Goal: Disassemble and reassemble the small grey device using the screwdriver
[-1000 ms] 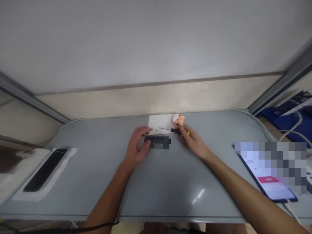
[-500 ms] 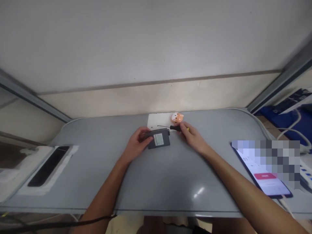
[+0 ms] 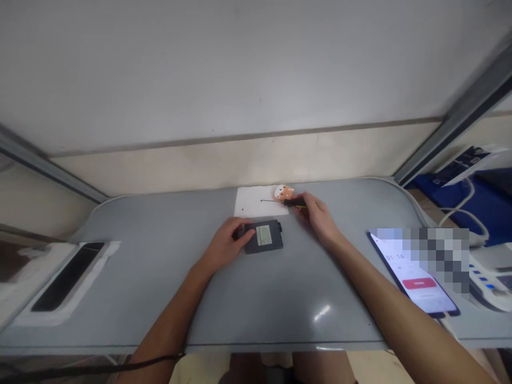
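Note:
My left hand [image 3: 232,240] grips the left end of a flat dark grey box [image 3: 275,234], thumb on top. The box has a pale label on its upper face and a small tab at its right corner. In my right hand [image 3: 314,213] is a screwdriver [image 3: 294,202] with a black and yellow handle. Its thin shaft points left over a sheet of white paper [image 3: 256,194]; a tiny dark speck shows at the tip, too small to name. Another small dark piece [image 3: 242,209] lies on the paper. Beside the shaft sits an orange and white animal-shaped case [image 3: 284,193].
On the right lies a lit phone [image 3: 420,282] with a cable, beside a white power strip [image 3: 490,282]. A black phone-like slab [image 3: 68,277] rests at the left. The grey table [image 3: 160,256] meets a pale wall behind, with metal posts at both sides.
The box now lies nearer to me, apart from the paper, with my left hand still on it. The screwdriver stays in my right hand over the paper. The view has shifted slightly right.

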Action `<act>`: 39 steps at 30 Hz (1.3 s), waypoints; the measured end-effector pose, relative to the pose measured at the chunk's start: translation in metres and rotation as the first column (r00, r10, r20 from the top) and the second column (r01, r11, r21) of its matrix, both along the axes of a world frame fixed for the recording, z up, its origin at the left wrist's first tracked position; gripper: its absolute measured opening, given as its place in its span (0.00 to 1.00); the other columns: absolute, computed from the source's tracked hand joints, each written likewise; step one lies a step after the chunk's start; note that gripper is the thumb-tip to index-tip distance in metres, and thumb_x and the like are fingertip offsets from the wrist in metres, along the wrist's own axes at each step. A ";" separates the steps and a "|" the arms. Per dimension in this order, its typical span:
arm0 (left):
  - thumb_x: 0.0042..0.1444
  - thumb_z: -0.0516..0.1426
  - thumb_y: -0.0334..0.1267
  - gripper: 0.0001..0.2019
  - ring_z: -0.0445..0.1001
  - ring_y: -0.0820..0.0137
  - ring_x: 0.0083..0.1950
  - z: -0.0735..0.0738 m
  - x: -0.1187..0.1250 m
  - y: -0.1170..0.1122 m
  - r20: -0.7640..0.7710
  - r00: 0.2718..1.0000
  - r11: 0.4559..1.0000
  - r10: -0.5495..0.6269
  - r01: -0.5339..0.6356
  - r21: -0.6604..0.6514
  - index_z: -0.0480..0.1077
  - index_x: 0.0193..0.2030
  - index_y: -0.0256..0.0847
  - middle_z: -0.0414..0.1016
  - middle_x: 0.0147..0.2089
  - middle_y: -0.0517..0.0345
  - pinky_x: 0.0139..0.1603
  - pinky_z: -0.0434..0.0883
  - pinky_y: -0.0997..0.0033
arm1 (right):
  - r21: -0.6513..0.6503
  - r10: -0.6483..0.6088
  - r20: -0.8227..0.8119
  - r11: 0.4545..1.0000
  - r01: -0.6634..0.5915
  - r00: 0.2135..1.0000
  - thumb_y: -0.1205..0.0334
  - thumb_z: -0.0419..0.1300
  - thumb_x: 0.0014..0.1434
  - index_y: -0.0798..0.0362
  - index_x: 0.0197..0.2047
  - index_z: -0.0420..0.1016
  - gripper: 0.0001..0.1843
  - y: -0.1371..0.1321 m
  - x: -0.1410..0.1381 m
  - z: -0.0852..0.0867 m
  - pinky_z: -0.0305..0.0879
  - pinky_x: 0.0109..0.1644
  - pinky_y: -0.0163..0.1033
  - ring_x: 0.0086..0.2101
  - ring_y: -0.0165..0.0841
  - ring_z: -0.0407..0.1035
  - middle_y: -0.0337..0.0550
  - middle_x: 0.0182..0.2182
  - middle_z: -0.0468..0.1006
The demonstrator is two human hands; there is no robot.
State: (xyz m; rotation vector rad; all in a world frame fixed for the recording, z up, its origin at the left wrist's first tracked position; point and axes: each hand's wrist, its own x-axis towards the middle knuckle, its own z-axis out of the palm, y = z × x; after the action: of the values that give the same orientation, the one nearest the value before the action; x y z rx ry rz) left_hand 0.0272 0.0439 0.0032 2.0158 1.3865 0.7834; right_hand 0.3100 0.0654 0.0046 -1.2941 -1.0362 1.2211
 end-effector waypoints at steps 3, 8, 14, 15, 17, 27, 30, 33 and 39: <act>0.53 0.70 0.51 0.36 0.73 0.60 0.54 0.010 -0.006 -0.003 0.016 0.997 0.991 -0.077 0.078 -0.108 0.69 0.67 0.51 0.71 0.62 0.51 0.59 0.73 0.55 | -0.012 -0.013 -0.030 1.000 0.013 0.999 0.34 0.55 0.65 0.50 0.47 0.84 0.30 -0.001 0.001 0.003 0.55 0.32 0.38 0.27 0.31 0.61 0.39 0.28 0.77; 0.48 0.75 0.48 0.45 0.70 0.57 0.62 0.023 -0.014 -0.010 0.021 0.979 0.968 -0.204 0.205 -0.148 0.63 0.72 0.58 0.63 0.67 0.51 0.69 0.69 0.50 | -0.027 -0.021 -0.077 0.999 0.019 0.997 0.34 0.56 0.65 0.51 0.47 0.84 0.30 -0.002 0.004 0.004 0.52 0.31 0.38 0.25 0.30 0.60 0.39 0.26 0.74; 0.53 0.73 0.44 0.28 0.72 0.55 0.64 0.018 -0.010 -0.013 0.008 0.973 0.971 -0.230 0.230 -0.067 0.73 0.60 0.52 0.70 0.64 0.52 0.70 0.68 0.49 | 0.016 -0.064 -0.175 0.998 0.068 0.982 0.36 0.57 0.65 0.51 0.44 0.83 0.27 -0.002 0.008 0.007 0.54 0.32 0.40 0.26 0.32 0.61 0.40 0.26 0.74; 0.53 0.73 0.44 0.27 0.72 0.55 0.65 0.017 -0.009 -0.014 -0.015 0.973 0.972 -0.230 0.229 -0.050 0.74 0.60 0.51 0.70 0.64 0.52 0.71 0.67 0.49 | 0.022 -0.070 -0.196 0.997 0.076 0.978 0.37 0.57 0.65 0.50 0.42 0.83 0.26 -0.002 0.009 0.008 0.55 0.31 0.40 0.26 0.32 0.60 0.40 0.25 0.73; 0.55 0.72 0.45 0.26 0.71 0.55 0.66 0.018 -0.008 -0.016 -0.053 0.970 0.971 -0.238 0.237 -0.017 0.74 0.59 0.51 0.70 0.65 0.51 0.71 0.67 0.49 | 0.026 -0.078 -0.244 0.996 0.087 0.967 0.39 0.58 0.65 0.50 0.39 0.82 0.23 -0.004 0.009 0.012 0.55 0.30 0.41 0.25 0.32 0.60 0.40 0.24 0.72; 0.54 0.72 0.46 0.22 0.76 0.56 0.62 0.014 -0.003 -0.017 -0.016 0.974 0.971 -0.227 0.228 0.072 0.77 0.55 0.48 0.77 0.61 0.52 0.67 0.71 0.53 | 0.034 -0.069 -0.307 0.996 0.084 0.949 0.45 0.60 0.63 0.50 0.33 0.81 0.18 -0.011 0.006 0.023 0.54 0.30 0.41 0.25 0.31 0.60 0.41 0.25 0.70; 0.56 0.69 0.48 0.18 0.79 0.58 0.56 0.012 0.001 -0.017 0.067 0.987 0.988 -0.149 0.147 0.040 0.79 0.52 0.47 0.81 0.56 0.52 0.61 0.74 0.55 | 0.082 -0.053 -0.263 0.994 0.078 0.963 0.46 0.60 0.62 0.48 0.32 0.78 0.17 -0.012 0.007 0.024 0.55 0.31 0.42 0.25 0.31 0.60 0.43 0.29 0.73; 0.60 0.64 0.52 0.17 0.81 0.58 0.50 0.012 0.004 -0.015 0.105 0.993 0.997 -0.050 0.055 -0.045 0.82 0.49 0.46 0.85 0.50 0.52 0.55 0.76 0.56 | 0.104 -0.039 -0.276 0.992 0.070 0.960 0.48 0.60 0.62 0.48 0.29 0.76 0.15 -0.014 0.006 0.026 0.55 0.31 0.42 0.25 0.32 0.59 0.44 0.31 0.76; 0.65 0.55 0.61 0.24 0.79 0.60 0.41 0.010 0.008 -0.009 0.089 0.993 0.991 0.082 -0.071 -0.114 0.82 0.43 0.43 0.85 0.41 0.54 0.43 0.74 0.62 | 0.052 0.033 -0.279 0.998 -0.020 0.960 0.48 0.58 0.63 0.49 0.30 0.78 0.17 -0.020 -0.005 0.030 0.55 0.32 0.42 0.25 0.33 0.58 0.42 0.24 0.71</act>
State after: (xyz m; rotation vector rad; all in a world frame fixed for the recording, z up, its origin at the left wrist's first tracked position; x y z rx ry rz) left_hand 0.0349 0.0349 0.0136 1.8284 1.4284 0.8059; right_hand 0.3052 0.0449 0.0350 -1.0368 -0.8744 1.3470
